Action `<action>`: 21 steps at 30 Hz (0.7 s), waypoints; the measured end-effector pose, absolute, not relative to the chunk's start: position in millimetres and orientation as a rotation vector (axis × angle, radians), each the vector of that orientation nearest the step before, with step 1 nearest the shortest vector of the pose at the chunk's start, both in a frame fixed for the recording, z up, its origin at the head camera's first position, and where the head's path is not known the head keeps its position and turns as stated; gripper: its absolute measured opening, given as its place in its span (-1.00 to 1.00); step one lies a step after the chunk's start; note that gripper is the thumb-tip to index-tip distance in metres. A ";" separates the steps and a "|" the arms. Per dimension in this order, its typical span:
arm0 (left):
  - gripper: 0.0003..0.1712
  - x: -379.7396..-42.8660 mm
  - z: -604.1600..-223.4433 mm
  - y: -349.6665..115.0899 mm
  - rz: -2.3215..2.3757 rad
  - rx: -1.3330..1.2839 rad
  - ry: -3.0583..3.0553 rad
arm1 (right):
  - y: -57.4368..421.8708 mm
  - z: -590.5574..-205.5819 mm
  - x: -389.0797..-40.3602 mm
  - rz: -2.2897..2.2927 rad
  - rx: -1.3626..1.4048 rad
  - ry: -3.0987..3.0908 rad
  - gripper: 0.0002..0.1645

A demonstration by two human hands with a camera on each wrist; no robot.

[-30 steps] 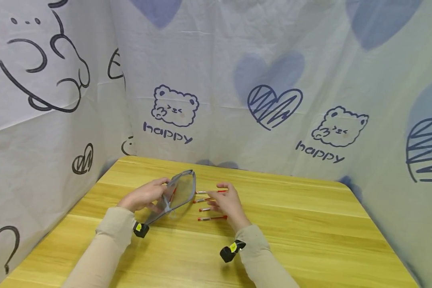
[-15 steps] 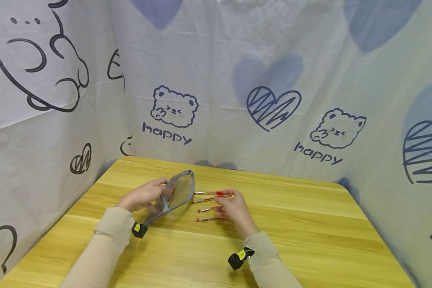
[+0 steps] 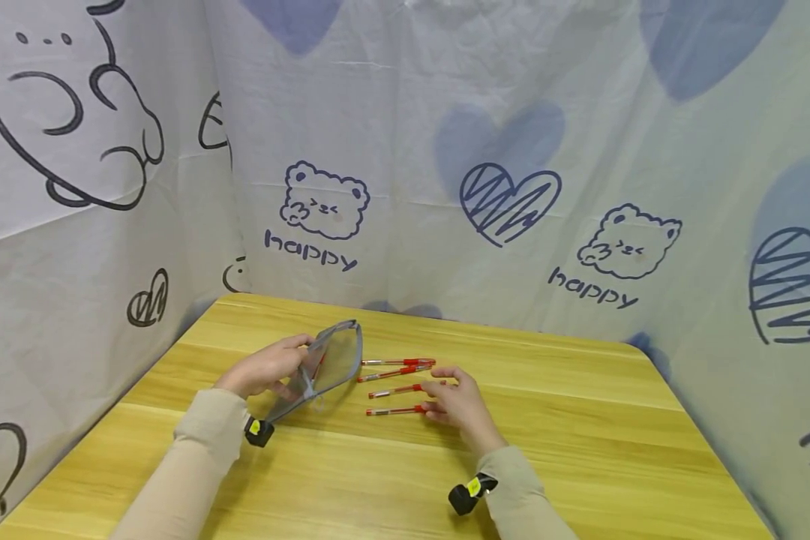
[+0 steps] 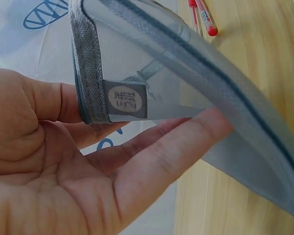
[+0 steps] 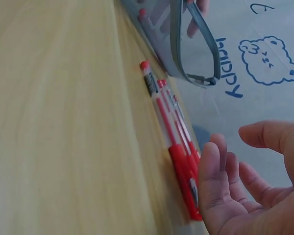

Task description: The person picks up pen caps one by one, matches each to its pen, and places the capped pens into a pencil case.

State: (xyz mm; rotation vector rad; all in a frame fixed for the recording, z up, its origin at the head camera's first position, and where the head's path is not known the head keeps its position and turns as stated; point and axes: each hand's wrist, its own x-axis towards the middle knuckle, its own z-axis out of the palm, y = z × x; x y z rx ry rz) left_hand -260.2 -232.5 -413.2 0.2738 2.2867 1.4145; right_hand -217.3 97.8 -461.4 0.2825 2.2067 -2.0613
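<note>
My left hand (image 3: 265,369) grips a grey mesh zip pouch (image 3: 344,360), tilted with its mouth open toward the right. In the left wrist view the thumb and fingers hold the pouch near a small cloth label (image 4: 125,99). Inside the mesh a red pen (image 3: 319,366) shows. Several clear-barrelled gel pens with red caps lie on the table just right of the pouch; the nearest pen (image 3: 393,411) runs up to the fingertips of my right hand (image 3: 464,409). In the right wrist view that hand has loosely bent fingers with nothing between them, right beside the red pen caps (image 5: 184,176).
The wood-grain table (image 3: 580,435) stretches out on both sides of the hands. Behind and beside it hangs a white cloth (image 3: 412,247) printed with hearts and bears. Each wrist wears a small black camera, such as the right one (image 3: 463,499).
My right hand has moved right and toward me, away from the two far pens, which now lie close together at their capped ends. The left hand and pouch have hardly moved.
</note>
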 end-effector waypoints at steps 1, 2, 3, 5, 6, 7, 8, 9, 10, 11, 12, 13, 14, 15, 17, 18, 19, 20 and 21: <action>-0.41 -260.3 -413.1 -232.8 1.414 0.273 2.287 | 99.7 -462.7 -216.8 -2.055 0.285 2.210 -0.46; -0.40 -260.3 -413.0 -232.9 1.414 0.271 2.286 | 101.7 -464.1 -216.5 -2.054 0.287 2.211 -0.45; -0.39 -260.4 -412.9 -233.2 1.412 0.270 2.286 | 103.8 -465.4 -216.2 -2.052 0.289 2.214 -0.45; -0.39 -260.4 -412.9 -233.3 1.409 0.271 2.285 | 108.0 -468.6 -215.9 -2.042 0.296 2.226 -0.47; -0.39 -260.3 -413.1 -233.2 1.410 0.268 2.284 | 110.2 -469.9 -215.8 -2.040 0.302 2.231 -0.49; -0.39 -260.3 -413.4 -233.4 1.410 0.267 2.282 | 112.2 -471.2 -215.8 -2.036 0.307 2.233 -0.51; -0.39 -260.3 -413.6 -233.5 1.410 0.266 2.281 | 114.2 -472.3 -215.7 -2.032 0.310 2.233 -0.53; -0.39 -260.5 -413.9 -233.8 1.409 0.267 2.280 | 116.4 -473.2 -215.7 -2.027 0.308 2.236 -0.53; -0.39 -260.5 -414.0 -233.8 1.409 0.268 2.279 | 118.5 -474.3 -215.9 -2.023 0.305 2.236 -0.54; -0.39 -260.6 -414.2 -234.0 1.408 0.269 2.279 | 120.4 -475.1 -216.0 -2.022 0.302 2.233 -0.54; -0.39 -260.7 -414.2 -234.2 1.407 0.270 2.280 | 122.4 -475.6 -215.8 -2.016 0.295 2.236 -0.54; -0.39 -260.8 -414.1 -234.3 1.405 0.271 2.282 | 124.3 -476.2 -215.7 -2.012 0.286 2.242 -0.53; -0.39 -260.9 -414.0 -234.3 1.403 0.272 2.282 | 126.2 -476.8 -215.7 -2.005 0.279 2.247 -0.52; -0.39 -260.8 -413.9 -234.3 1.402 0.272 2.284 | 128.0 -477.3 -215.7 -1.997 0.272 2.254 -0.51; -0.38 -260.9 -413.7 -234.3 1.400 0.274 2.285 | 130.9 -478.0 -215.7 -1.979 0.265 2.266 -0.53; -0.38 -260.9 -413.7 -234.2 1.400 0.274 2.284 | 132.4 -478.4 -215.7 -1.966 0.263 2.275 -0.53; -0.37 -261.0 -413.8 -234.1 1.400 0.275 2.284 | 133.7 -478.7 -215.9 -1.953 0.258 2.285 -0.54; -0.37 -261.0 -414.0 -234.0 1.400 0.274 2.284 | 135.0 -479.0 -216.1 -1.936 0.252 2.294 -0.55; -0.37 -261.1 -414.1 -234.0 1.400 0.275 2.284 | 136.2 -479.0 -216.2 -1.923 0.241 2.303 -0.56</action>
